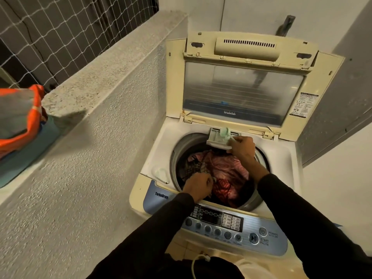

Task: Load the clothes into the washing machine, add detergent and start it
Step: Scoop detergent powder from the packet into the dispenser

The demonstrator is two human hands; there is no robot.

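Note:
A cream top-loading washing machine (pixel 153 158) stands with its lid (pixel 241 91) raised. Pink, red and dark clothes (pixel 223 168) fill the drum. At the drum's far rim the white detergent drawer (pixel 216 139) is pulled out. My right hand (pixel 242 147) holds a pale green scoop (pixel 225 132) tipped over that drawer. My left hand (pixel 198 186) is closed at the drum's near rim, on a bit of dark cloth. The blue control panel (pixel 231 224) with its start/pause button (pixel 254 238) lies below my arms.
A rough concrete parapet (pixel 96 81) with netting runs along the left. An orange and grey bag (pixel 20 115) rests on it at far left. A white wall and grey door panel stand on the right. A white cord (pixel 198 262) hangs near the bottom.

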